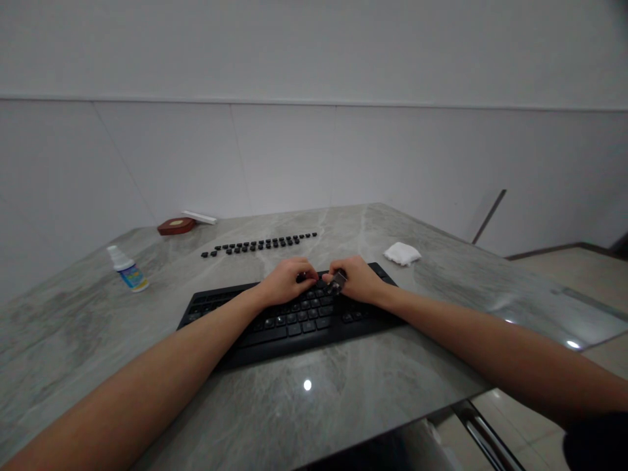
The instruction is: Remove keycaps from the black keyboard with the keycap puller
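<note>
A black keyboard [267, 337] lies on the counter in front of me, some of its upper keys hidden behind my hands. My left hand [288, 281] rests over the upper middle of the keyboard with fingers curled together; something small and dark shows at the fingers, but I cannot make it out. Just to its right, my right hand [358, 278] is closed around a small shiny metal tool [337, 281], which points down over the keys. The fingertips of both hands are close to each other. Beyond the keyboard, loose black keycaps [253, 246] lie in two rows.
A white spray bottle [128, 269] with a blue label stands at the left. Behind it are a reddish-brown box [176, 226] and a thin white object [200, 217] near the wall. A folded white cloth or tissue [402, 253] lies at the right. The grey counter [275, 405] ends at the front right.
</note>
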Demonstrator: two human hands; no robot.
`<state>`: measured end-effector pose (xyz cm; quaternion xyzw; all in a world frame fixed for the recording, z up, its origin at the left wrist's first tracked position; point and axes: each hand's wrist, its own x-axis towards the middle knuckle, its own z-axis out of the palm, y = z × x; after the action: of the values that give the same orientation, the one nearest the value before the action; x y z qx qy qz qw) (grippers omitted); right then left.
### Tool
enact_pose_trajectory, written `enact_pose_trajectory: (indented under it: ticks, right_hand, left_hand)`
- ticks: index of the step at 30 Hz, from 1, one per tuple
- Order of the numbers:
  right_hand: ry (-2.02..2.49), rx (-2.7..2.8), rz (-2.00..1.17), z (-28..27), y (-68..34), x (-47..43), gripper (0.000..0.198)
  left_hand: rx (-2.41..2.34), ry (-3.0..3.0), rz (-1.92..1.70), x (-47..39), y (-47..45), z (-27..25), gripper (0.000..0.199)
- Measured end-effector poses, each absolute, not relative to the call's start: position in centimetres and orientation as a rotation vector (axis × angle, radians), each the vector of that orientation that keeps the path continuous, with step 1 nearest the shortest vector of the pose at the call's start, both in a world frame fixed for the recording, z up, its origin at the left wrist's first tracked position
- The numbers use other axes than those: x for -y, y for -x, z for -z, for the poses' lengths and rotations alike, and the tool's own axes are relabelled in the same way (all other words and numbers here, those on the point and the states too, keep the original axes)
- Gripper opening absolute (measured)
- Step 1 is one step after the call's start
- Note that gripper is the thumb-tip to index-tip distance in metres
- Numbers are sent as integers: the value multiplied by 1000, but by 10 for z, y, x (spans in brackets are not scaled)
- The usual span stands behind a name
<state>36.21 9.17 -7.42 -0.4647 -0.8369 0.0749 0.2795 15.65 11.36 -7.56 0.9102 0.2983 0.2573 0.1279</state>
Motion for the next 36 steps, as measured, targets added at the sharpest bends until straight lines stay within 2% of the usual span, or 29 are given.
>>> enact_pose_trajectory:
  ticks: [6, 9, 12, 22, 25, 30, 36]
  right_hand:
    - [1324, 2310, -23, 73, -358, -86, 30]
    - [1429, 2251, -152, 69, -356, -86, 26]
    - [1487, 2165, -302, 66, -354, -88, 31]
    - [1557, 1958, -531, 69, -355, -96, 31]
    - [1540, 1917, -572, 71, -356, -97, 30]
    - [1517, 1931, -531, 74, -356, -97, 31]
    - [1504, 1935, -497, 75, -356, -95, 35]
  left_hand:
    - [-945, -2651, -717, -115, -157, 75, 6]
    - [-882, -2696, -765, -114, -157, 76, 5]
    - [-741, -2728, -831, -113, -156, 77, 7]
    - [-599, -2792, -828, -111, -154, 76, 18]
    - [-538, -2835, -793, -110, -154, 76, 28]
    - [-487, -2946, -688, -112, -155, 77, 57]
    - [-420, -2902, -584, -113, -158, 77, 67]
